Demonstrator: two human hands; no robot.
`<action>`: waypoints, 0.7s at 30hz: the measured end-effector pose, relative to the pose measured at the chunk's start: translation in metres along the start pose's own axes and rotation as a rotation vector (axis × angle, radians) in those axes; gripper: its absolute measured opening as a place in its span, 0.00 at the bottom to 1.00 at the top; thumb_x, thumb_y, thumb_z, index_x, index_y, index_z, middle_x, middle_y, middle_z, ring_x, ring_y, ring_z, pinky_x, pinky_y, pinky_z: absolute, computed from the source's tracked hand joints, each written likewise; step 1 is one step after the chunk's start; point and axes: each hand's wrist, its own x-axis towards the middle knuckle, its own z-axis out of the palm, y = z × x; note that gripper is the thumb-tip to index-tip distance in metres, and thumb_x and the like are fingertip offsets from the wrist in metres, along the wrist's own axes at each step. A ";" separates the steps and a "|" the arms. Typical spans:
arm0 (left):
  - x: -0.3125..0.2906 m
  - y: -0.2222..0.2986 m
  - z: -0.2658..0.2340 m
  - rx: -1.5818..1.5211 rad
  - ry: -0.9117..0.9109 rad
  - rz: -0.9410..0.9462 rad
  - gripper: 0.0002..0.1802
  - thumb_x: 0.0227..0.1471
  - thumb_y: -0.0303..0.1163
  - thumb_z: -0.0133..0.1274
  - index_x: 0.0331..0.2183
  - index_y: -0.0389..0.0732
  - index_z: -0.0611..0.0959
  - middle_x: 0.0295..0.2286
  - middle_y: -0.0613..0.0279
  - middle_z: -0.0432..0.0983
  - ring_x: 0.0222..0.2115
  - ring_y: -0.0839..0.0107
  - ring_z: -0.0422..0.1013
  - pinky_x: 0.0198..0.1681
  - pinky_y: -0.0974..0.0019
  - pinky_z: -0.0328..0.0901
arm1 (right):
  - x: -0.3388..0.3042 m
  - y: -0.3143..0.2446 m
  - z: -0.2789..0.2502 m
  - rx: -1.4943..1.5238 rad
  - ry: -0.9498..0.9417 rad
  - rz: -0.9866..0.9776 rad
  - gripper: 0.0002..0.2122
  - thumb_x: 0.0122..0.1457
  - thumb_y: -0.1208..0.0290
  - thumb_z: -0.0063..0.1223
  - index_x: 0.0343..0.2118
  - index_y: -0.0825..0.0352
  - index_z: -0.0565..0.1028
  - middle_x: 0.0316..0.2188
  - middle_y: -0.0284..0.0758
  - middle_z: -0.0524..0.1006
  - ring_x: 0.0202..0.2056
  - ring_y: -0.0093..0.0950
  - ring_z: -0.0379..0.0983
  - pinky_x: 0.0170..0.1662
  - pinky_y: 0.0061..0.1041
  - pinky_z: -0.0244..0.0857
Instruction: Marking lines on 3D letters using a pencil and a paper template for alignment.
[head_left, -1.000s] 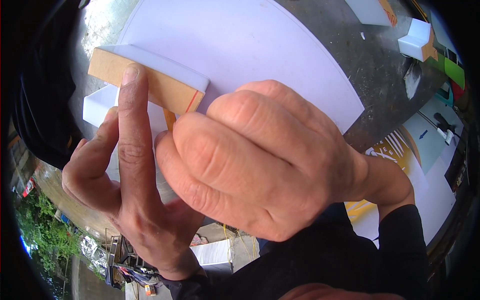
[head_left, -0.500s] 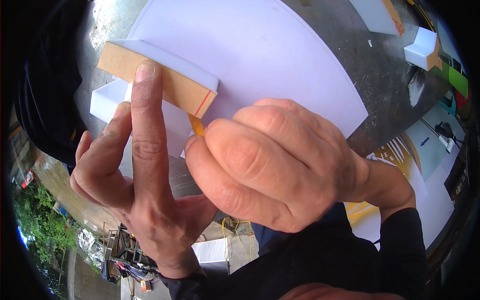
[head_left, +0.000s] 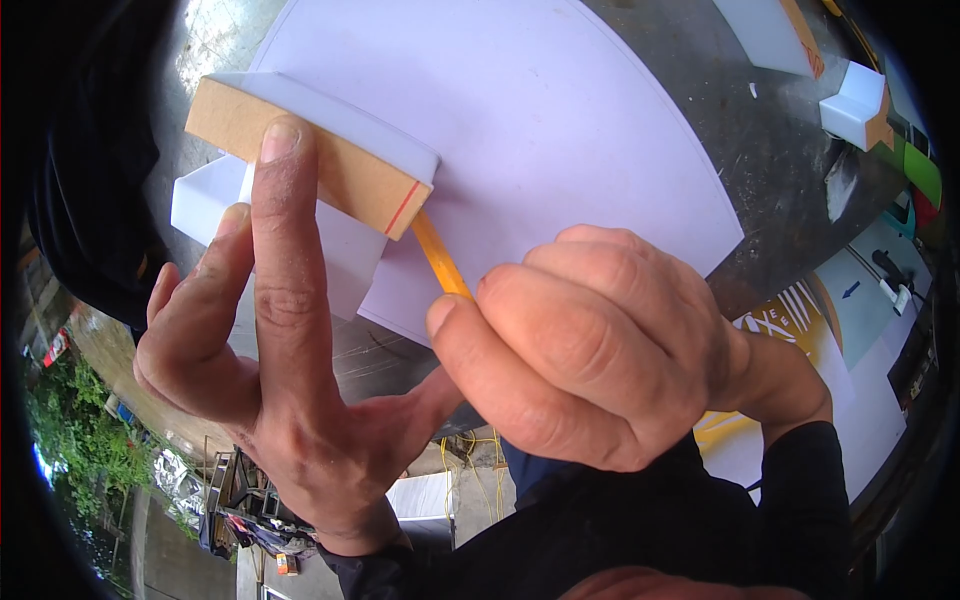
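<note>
A white angular block with a brown paper-like face (head_left: 345,180) and a red line near its right end stands on a large white curved sheet (head_left: 560,150). My left hand (head_left: 300,370) has its index finger stretched flat against the brown face. Another fingertip touches the edge of a white flange (head_left: 205,200) below, and the thumb is spread to the right, partly behind my right hand. My right hand (head_left: 590,350) pinches a thin yellow stick (head_left: 441,256), its far end at the block's lower right corner. Whether that tip touches the block, I cannot tell.
A dark grey tabletop (head_left: 700,110) lies under the sheet. At the far right stand a similar white-and-brown piece (head_left: 855,105) and a larger one (head_left: 770,40). A green object (head_left: 922,175) and printed yellow-and-white sheets (head_left: 790,325) lie along the right side.
My right hand has drawn back to the right and slightly down, so more of the yellow stick shows. My left hand keeps its finger on the brown face.
</note>
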 end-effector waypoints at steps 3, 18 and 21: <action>0.000 -0.001 0.000 0.007 0.023 -0.001 0.50 0.34 0.45 0.71 0.62 0.52 0.74 0.43 0.63 0.63 0.50 0.64 0.60 0.55 0.56 0.66 | -0.002 0.000 -0.001 0.007 0.006 0.001 0.13 0.47 0.78 0.66 0.37 0.69 0.80 0.33 0.34 0.74 0.28 0.26 0.72 0.27 0.20 0.69; 0.001 0.000 -0.008 0.136 -0.038 0.053 0.51 0.36 0.54 0.70 0.62 0.48 0.74 0.44 0.62 0.64 0.49 0.64 0.60 0.55 0.56 0.65 | -0.005 0.000 -0.003 0.068 0.006 0.009 0.12 0.49 0.77 0.66 0.38 0.67 0.80 0.34 0.33 0.74 0.30 0.26 0.71 0.27 0.21 0.68; 0.001 0.003 -0.009 0.049 -0.054 -0.058 0.47 0.40 0.53 0.68 0.62 0.49 0.74 0.43 0.61 0.62 0.50 0.64 0.59 0.55 0.55 0.65 | -0.003 -0.006 0.002 0.067 0.057 0.016 0.11 0.50 0.77 0.65 0.38 0.65 0.81 0.34 0.31 0.74 0.30 0.25 0.71 0.28 0.21 0.68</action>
